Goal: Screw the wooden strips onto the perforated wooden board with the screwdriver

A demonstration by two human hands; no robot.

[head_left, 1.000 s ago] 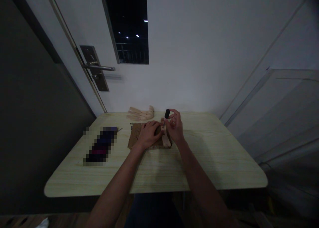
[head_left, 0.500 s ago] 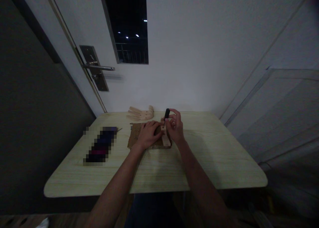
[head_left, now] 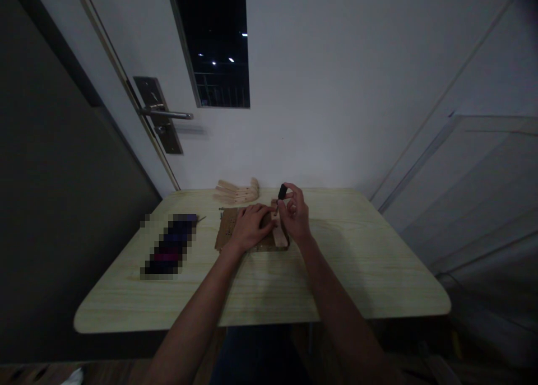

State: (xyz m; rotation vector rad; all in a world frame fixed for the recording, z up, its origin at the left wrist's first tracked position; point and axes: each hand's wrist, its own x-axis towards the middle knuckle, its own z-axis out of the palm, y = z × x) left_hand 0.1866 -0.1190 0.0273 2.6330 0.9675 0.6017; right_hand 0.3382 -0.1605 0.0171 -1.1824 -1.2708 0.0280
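Note:
My left hand (head_left: 251,226) lies flat with its fingers spread over a brown cardboard piece (head_left: 226,228). Its index finger and thumb tips press against a pale wooden strip (head_left: 279,237) at the cardboard's right side. Between the thumb and fingers of my right hand (head_left: 297,216) is a black-handled screwdriver (head_left: 282,191), tilted slightly. The tool points down at the far part of the strip; its tip is too small to make out.
Several pale wooden pieces joined in a fan (head_left: 237,192) lie behind the cardboard. A blurred-out dark item (head_left: 170,245) rests on the left of the light wood-grain table (head_left: 378,278). A white door with a metal handle (head_left: 170,115) stands beyond the table.
The wooden strip's near end has shifted or turned very slightly. Both hands stay in nearly the same place, and the screwdriver is still in my right fingers.

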